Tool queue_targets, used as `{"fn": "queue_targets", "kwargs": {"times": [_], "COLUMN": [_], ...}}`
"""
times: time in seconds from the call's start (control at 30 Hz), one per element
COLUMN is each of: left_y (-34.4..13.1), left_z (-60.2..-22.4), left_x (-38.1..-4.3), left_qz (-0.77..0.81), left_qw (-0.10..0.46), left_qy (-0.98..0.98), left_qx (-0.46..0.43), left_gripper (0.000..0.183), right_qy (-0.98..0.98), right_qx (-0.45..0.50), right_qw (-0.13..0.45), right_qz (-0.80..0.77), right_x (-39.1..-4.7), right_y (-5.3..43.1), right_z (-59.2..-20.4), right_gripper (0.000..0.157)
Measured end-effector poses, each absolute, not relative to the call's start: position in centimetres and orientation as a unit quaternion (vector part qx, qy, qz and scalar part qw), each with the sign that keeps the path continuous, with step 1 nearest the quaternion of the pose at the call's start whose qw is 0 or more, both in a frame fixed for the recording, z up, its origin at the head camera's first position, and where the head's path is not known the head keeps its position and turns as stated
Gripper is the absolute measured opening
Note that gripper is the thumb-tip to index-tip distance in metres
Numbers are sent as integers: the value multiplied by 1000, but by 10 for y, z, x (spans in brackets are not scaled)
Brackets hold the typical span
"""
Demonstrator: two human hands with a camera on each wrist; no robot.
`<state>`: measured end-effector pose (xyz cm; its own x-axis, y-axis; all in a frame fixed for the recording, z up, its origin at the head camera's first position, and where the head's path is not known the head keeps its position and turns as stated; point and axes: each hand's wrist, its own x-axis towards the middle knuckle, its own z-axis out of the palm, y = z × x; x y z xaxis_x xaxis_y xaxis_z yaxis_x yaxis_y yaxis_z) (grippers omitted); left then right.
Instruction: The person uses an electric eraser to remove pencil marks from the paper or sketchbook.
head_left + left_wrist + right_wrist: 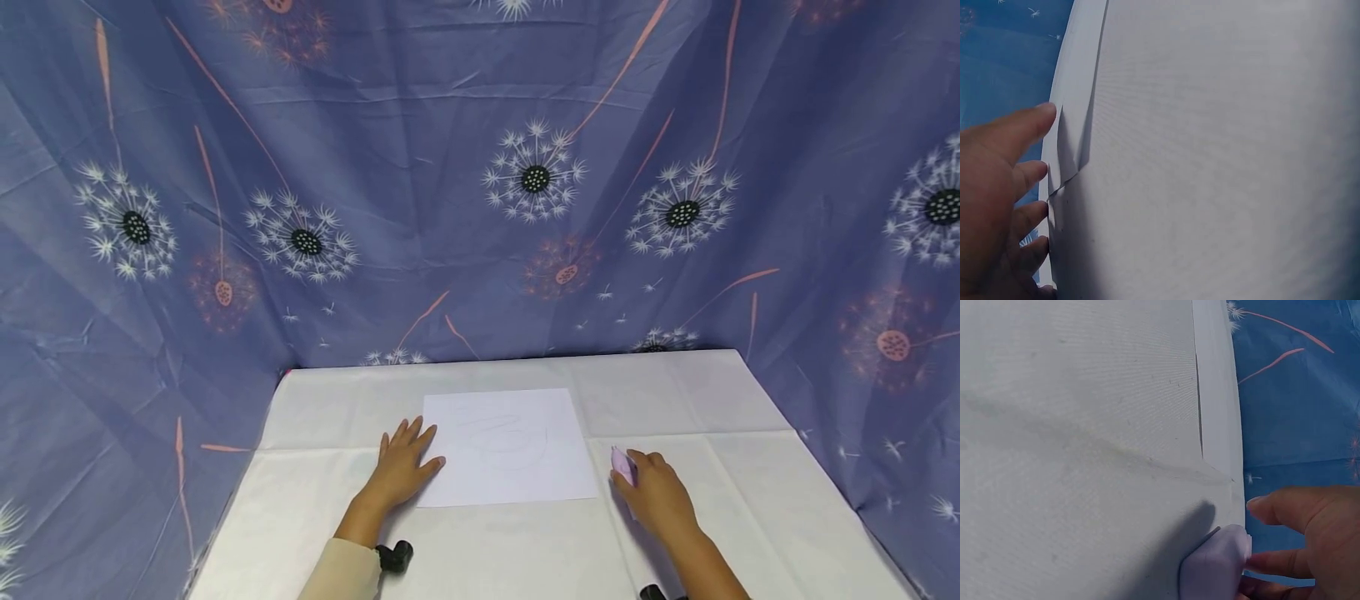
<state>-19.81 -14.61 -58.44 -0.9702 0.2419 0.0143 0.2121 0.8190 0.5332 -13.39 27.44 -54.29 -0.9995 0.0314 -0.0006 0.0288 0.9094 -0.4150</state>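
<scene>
A white sheet of paper (pixel 495 475) lies on the white-covered table, with faint grey scribbled lines across its upper and middle part. My left hand (pixel 405 471) rests at the sheet's left edge, fingers spread and straight, the thumb over the margin. In the left wrist view its fingers (pixel 1034 175) line up along the paper's border. To the right of the sheet, my right hand (pixel 660 496) holds a small light purple object (pixel 621 462) with a narrow end, between thumb and fingers. The right wrist view shows its smooth, angular lilac body (pixel 1213 569), partly hidden by the fingers.
The white tablecloth (pixel 720 500) has fold creases. Behind and beside the table hangs a blue-purple curtain (pixel 420 217) printed with dandelions. Black camera mounts (pixel 396 557) sit at both wrists.
</scene>
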Motion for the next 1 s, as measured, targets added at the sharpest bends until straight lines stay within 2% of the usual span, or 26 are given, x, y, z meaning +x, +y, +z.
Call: {"fn": "queue_targets", "kwargs": {"times": [0.53, 1.0], "left_y": [-146, -146], "left_z": [-584, -584], "left_x": [-197, -197], "left_qz": [279, 280], "left_qw": [29, 26], "left_qy": [952, 952], "left_qx": [119, 122], "left_gripper": [61, 61], "right_qy": [-975, -971], "right_qx": [-19, -21], "right_qw": [-1, 59], "right_qz": [223, 231], "right_x": [-133, -136], "right_y": [279, 275], "right_z": [-554, -551], "right_gripper": [56, 46]}}
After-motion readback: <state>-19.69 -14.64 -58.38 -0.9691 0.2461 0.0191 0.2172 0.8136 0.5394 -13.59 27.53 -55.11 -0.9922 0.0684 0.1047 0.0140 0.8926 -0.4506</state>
